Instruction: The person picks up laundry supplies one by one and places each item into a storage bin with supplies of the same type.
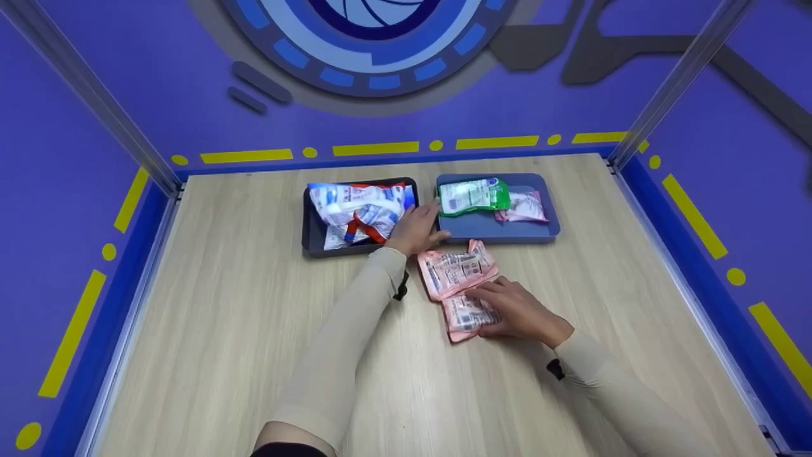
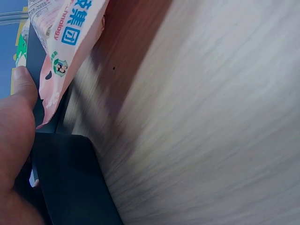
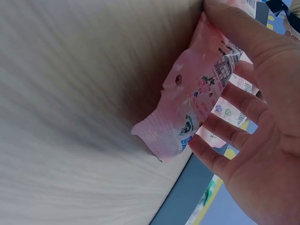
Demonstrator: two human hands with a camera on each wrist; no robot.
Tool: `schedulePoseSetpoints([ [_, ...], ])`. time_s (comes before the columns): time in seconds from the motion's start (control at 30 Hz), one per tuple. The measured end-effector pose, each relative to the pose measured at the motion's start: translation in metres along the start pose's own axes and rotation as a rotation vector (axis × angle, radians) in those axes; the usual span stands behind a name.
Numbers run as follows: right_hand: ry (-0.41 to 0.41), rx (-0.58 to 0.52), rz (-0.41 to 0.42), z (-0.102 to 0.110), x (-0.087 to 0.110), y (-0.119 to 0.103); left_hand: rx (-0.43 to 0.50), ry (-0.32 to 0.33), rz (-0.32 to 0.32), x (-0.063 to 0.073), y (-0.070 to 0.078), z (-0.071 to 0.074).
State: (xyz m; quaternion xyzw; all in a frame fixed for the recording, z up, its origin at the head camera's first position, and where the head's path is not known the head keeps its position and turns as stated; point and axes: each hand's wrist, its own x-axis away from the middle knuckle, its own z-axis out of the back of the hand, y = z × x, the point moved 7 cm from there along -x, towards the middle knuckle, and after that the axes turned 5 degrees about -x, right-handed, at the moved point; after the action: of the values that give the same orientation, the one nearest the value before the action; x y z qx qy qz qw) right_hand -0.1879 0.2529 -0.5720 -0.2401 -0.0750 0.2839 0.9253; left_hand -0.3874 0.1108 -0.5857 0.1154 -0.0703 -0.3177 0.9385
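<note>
On the worktop [image 1: 222,355], the right hand [image 1: 519,311] pinches the near packet [image 1: 465,315], ideally squarely, with the left hand [image 1: 415,230] unclenched beside the left tray [image 1: 342,251].

Purple walls [image 1: 165,70] with yellow dashes [image 1: 375,148], a round emblem [image 1: 380,63] and metal corner posts [image 1: 98,95] border a wood-grain tabletop [image 1: 222,285].

Yellow-dashed purple walls [image 1: 158,76] border a pale wood-grain tabletop [image 1: 241,304].

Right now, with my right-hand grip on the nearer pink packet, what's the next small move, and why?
I'd probably lift the nearer pink plastic packet slightly toward the shallow blue-grey tray: your right-hand grip spans the packet, and the tray shows bare floor beside another pink packet.
</note>
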Motion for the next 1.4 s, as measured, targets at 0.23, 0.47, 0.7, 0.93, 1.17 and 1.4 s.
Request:
schedulePoseSetpoints([
  [0.23,-0.015,0.001,-0.032,0.0003,-0.0002,0.0021,0.012,0.009,-0.008,0.0012,0.0007,0.0014],
  [0.47,-0.040,-0.022,-0.085,-0.0011,0.0009,0.0065,0.020,0.013,-0.004,0.0022,0.0006,0.0021],
  [0.7,-0.021,-0.015,-0.043,0.0008,0.0024,0.0032,-0.004,0.007,-0.014,0.0016,0.0008,0.0008],
  [0.93,-0.018,0.032,-0.025,0.0019,0.0022,0.0017,0.007,0.007,-0.019,0.0010,0.0008,0.0003],
  [1.17,-0.027,0.068,-0.029,0.0030,0.0016,0.0024,0.007,0.012,-0.015,0.0016,0.0010,0.0005],
  [1.4,-0.048,0.054,-0.066,0.0038,0.0023,0.0048,0.008,0.014,-0.011,0.0021,0.0013,0.0010],
])
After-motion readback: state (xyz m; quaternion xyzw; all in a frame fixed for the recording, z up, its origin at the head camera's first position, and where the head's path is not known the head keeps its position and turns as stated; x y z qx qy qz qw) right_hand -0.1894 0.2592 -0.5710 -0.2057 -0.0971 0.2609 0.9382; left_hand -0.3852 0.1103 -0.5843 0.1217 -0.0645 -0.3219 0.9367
